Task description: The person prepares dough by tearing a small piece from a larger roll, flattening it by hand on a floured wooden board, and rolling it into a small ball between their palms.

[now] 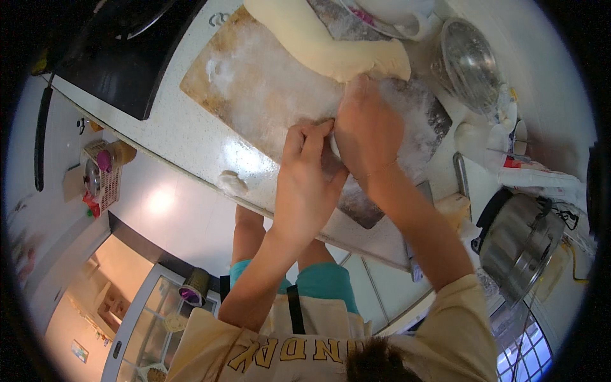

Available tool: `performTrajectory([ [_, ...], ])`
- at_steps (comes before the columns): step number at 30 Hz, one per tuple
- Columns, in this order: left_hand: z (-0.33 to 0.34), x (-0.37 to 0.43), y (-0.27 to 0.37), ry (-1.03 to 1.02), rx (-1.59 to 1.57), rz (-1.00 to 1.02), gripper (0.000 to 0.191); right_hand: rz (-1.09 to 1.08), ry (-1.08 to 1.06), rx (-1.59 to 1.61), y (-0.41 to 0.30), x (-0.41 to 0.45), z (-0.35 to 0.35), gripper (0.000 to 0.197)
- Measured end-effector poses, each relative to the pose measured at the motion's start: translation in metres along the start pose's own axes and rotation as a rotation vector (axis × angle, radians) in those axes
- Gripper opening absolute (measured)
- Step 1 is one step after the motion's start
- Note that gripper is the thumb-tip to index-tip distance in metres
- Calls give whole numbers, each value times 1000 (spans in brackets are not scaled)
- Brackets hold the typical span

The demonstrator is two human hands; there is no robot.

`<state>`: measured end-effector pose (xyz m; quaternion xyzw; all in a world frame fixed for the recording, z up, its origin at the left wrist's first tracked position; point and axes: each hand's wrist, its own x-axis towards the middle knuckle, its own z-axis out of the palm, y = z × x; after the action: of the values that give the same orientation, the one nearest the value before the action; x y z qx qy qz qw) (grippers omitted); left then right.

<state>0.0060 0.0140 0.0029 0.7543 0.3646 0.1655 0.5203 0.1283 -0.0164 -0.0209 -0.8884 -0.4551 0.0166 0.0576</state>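
Note:
A long thick roll of pale dough lies bent across the far side of a floured wooden board. My left hand is curled over the board's near part, with fingers and thumb around a small pale piece, probably dough and mostly hidden. Against that piece on its right is my right hand, its knuckles close to the near edge of the roll. What the right fingers do underneath is hidden. A small flattened whitish lump rests on the counter near its front edge, left of my left hand.
A black cooktop is at the upper left. On the right stand a floury metal bowl, a white bowl and a steel pot. A flat metal blade lies partly behind my right forearm.

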Motion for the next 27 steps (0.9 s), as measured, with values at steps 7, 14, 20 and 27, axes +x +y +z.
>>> performTrajectory([
  [7, 9, 5, -1, 46, 40, 83, 59, 299, 98, 745, 34, -11, -9, 16],
  [14, 7, 6, -5, -5, 47, 131, 53, 219, -141, 715, 36, -4, -30, 26],
  [20, 10, 6, 4, 29, -152, 21, 49, 137, -6, 396, 23, -5, -18, 46],
  [27, -2, 1, -6, -2, 46, 18, 55, -59, -39, 151, 9, -17, -14, 23],
])
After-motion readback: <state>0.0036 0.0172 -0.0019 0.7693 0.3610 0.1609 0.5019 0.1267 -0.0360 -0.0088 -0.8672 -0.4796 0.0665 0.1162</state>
